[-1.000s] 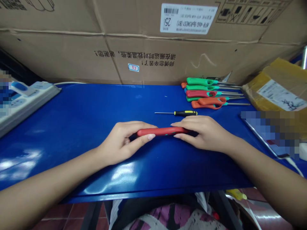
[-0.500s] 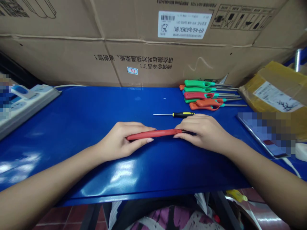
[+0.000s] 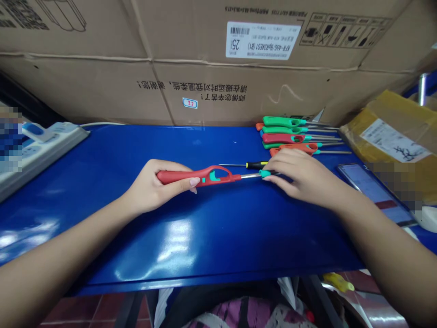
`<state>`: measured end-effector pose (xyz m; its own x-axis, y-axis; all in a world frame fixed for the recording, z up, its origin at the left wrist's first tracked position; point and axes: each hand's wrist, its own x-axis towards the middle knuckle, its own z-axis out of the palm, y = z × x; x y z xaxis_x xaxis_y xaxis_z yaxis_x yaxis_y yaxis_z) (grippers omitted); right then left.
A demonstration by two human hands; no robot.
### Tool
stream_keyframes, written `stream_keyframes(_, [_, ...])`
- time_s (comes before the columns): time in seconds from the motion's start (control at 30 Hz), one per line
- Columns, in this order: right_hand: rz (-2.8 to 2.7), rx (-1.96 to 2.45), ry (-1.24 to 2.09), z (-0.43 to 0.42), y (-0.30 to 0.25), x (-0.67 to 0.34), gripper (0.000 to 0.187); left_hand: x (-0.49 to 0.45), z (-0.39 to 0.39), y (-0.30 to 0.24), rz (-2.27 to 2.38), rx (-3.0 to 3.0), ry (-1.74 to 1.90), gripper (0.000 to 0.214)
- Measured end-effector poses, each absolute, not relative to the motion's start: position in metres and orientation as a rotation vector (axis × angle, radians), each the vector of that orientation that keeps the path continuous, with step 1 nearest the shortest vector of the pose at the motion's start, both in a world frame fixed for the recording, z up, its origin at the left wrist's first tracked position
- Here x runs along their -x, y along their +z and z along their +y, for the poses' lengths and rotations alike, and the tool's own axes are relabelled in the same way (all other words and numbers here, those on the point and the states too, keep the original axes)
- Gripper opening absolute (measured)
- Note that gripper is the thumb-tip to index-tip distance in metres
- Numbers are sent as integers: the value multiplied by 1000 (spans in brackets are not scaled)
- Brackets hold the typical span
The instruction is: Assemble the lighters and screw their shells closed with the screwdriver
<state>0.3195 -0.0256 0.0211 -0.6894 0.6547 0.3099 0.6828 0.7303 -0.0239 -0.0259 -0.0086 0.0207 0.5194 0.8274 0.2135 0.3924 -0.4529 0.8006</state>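
Observation:
A red long-reach lighter [image 3: 180,176] with a teal trigger lies level across the middle of my view, just over the blue table. My left hand [image 3: 155,187] is closed round its handle, thumb along the near side. The thumb and fingers of my right hand [image 3: 295,177] pinch a small teal collar [image 3: 264,173] on the lighter's metal tube [image 3: 250,176]. The tube's far end is mostly hidden by that hand. Behind the tube lies a screwdriver [image 3: 252,165] with a black and yellow handle, partly covered by my right fingers.
Several green, red and orange lighters [image 3: 282,137] lie piled at the back right. A phone [image 3: 375,193] and a yellow-taped box [image 3: 392,132] are on the right. At the left stands a power strip [image 3: 48,146]. A large cardboard box [image 3: 201,68] walls off the table's back.
The lighter has turned so its trigger side shows, and it has shifted left with my left hand. My right hand has slid right, uncovering the metal tube and teal collar.

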Motion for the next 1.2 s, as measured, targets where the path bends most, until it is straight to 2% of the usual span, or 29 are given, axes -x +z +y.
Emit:
stream_keyframes(0.23, [-2615,972,87,-34,9,-297,20,11,-19,16,1011,-1870,662,24])
stream_keyframes(0.4, [-2614,908,19,-40,5,-285,22,4,-25,18,1005,-1760,622,28])
stream_keyframes(0.6, [-2530,837,36,-42,2,-286,16,4,-29,19,981,-1587,613,34])
stream_keyframes(0.83, [-2496,799,-117,-48,10,-285,11,2,-32,17,910,-1374,583,37])
stream_keyframes(1.2, [-2522,828,110,-51,4,-283,14,3,-36,15,903,-1723,625,31])
